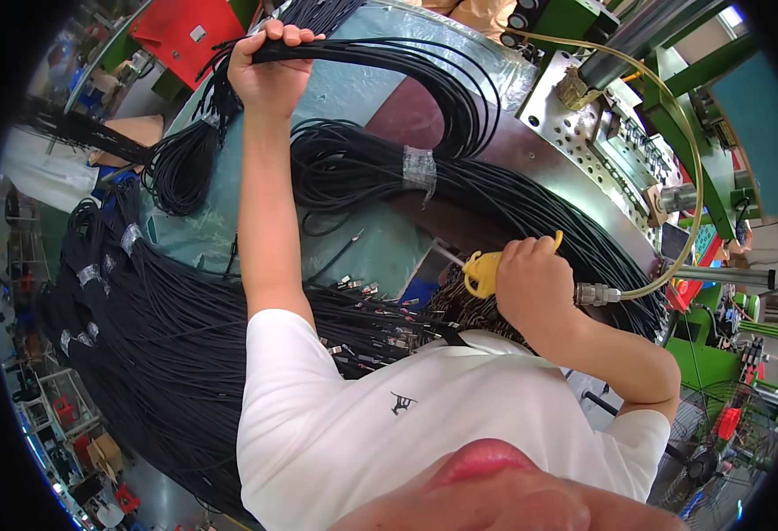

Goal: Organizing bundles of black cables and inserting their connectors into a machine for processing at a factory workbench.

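Observation:
At the far left of the table my left hand (pixel 272 69) is closed around several black cables (pixel 389 55), which arc away to the right and curve down. My right hand (pixel 533 288) grips a yellow air blow gun (pixel 483 273) close to my body. Its thin metal nozzle points left, and a metal coupling (pixel 596 294) joins it to a clear yellowish hose (pixel 695 186). Between my hands lies a thick coil of black cable (pixel 345 164) bound with clear wrap (pixel 420 170). Cable ends with small metal connectors (pixel 367 290) lie near my shirt.
A large heap of black cable bundles (pixel 159 327) hangs over the left side. Another tied bundle (pixel 181 168) lies beside my left forearm. A green machine with a perforated metal plate (pixel 575 111) stands at the right. A red panel (pixel 185 35) is at the far left.

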The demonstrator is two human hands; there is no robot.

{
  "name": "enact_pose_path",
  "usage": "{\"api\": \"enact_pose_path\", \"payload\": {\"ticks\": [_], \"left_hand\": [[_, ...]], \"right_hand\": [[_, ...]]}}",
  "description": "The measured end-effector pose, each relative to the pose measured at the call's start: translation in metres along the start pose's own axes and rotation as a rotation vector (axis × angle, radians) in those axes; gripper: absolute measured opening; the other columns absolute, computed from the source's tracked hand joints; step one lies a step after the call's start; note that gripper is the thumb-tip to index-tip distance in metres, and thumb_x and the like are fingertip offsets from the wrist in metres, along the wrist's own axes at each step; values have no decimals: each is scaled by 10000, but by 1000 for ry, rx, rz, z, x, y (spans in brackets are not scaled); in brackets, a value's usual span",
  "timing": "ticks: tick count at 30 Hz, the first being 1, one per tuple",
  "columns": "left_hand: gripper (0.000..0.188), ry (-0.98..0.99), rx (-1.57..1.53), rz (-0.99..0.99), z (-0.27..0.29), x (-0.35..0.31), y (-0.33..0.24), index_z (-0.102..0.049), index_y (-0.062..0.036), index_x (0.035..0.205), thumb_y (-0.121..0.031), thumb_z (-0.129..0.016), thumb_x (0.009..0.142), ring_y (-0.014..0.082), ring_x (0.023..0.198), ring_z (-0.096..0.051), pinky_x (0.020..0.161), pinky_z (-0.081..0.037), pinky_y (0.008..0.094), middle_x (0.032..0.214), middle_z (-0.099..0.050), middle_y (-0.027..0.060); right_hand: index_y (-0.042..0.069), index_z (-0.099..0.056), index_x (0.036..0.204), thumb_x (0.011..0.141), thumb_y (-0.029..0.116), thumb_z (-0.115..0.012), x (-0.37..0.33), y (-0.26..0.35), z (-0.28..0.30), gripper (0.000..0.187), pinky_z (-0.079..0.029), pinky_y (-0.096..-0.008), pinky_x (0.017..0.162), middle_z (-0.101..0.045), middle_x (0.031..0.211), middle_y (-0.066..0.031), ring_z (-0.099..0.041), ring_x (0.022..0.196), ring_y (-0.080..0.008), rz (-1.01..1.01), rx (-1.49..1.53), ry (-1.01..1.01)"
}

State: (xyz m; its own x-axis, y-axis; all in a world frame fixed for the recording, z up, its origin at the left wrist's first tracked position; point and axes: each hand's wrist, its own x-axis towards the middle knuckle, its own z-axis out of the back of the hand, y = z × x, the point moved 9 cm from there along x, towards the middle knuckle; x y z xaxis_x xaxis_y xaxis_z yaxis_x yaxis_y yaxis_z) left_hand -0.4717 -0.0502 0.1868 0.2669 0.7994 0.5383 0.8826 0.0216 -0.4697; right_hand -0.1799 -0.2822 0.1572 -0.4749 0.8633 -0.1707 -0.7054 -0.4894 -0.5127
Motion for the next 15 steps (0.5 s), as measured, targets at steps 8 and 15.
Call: {"api": "enact_pose_path", "payload": {"ticks": [8, 15], "left_hand": [[190, -80, 24, -7, 1, -3, 1, -601, -53, 889, -228, -536, 850, 289, 978, -594, 1017, -395, 477, 875, -638, 112], [155, -311, -34, -62, 27, -7, 1, -577, -65, 873, -211, -525, 875, 287, 989, -619, 999, -424, 466, 902, -644, 106]], "right_hand": [[19, -526, 1011, 631, 69, -697, 7, -65, 126, 420, -523, -298, 508, -531, 953, -116, -576, 937, -277, 22, 498, -435], [-125, -501, 1019, 822, 132, -561, 87, -148, 293, 329, -501, -416, 763, -579, 935, -251, -592, 922, -382, 388, 1356, -1128]]}}
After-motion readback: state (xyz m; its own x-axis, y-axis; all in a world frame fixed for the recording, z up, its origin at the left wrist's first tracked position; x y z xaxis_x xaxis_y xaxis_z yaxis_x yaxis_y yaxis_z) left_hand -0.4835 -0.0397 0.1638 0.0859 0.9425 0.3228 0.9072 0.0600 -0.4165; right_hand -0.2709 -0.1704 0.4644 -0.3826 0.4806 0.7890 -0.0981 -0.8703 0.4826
